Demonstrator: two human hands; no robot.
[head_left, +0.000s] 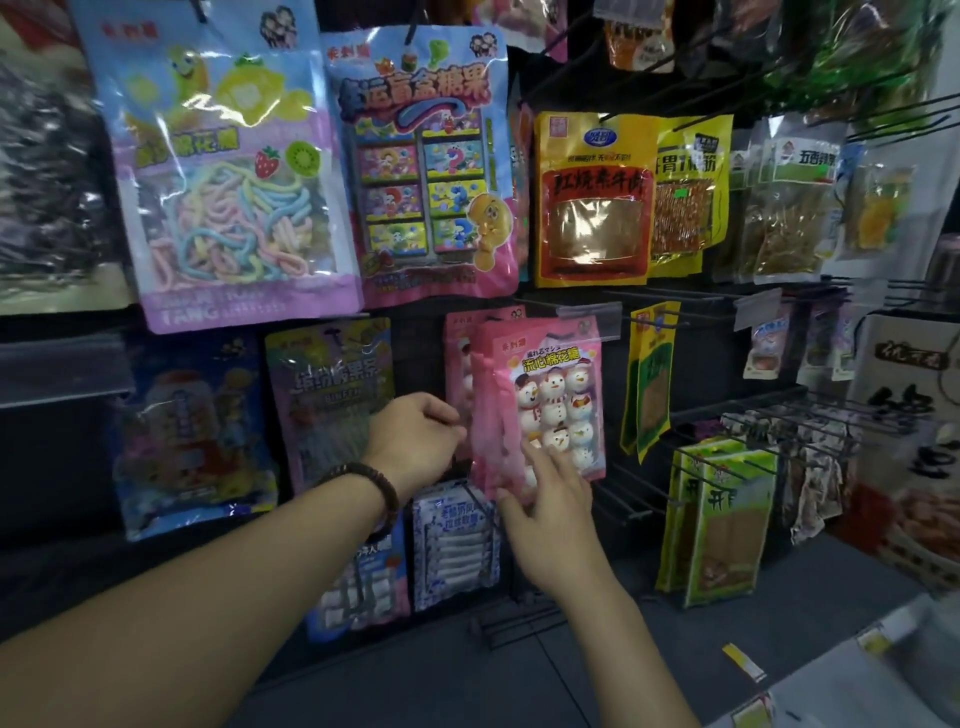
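- Pink pouch: hangs on the display wall just under a clear label holder. Its long axis is vertical and its printed face is turned slightly toward my right.
- Key relation: the pouch lies between my two hands, directly ahead of the fingertips. Its left edge meets my left hand and its lower front panel meets my right hand. Both are about equally near, so I judge that any lift off the hanger must go up and toward me, along that vertical axis.
- Left hand: my fingers are curled, with the tips at the pouch's left seam. I cannot tell whether they actually pinch the film. A bead bracelet circles the wrist.
- Right hand: my fingers are straight and spread, laid flat against the lower front of the pouch. They hold nothing.
- Material: thin glossy plastic film, crinkled along the left side, with a clear window over rounded white snowman marshmallows. I expect it to be light, soft and easily creased.
- Neighbours: a second pink pouch hangs directly behind. A blue-and-white pack hangs below, and a flat yellow-green sachet hangs near on the right.
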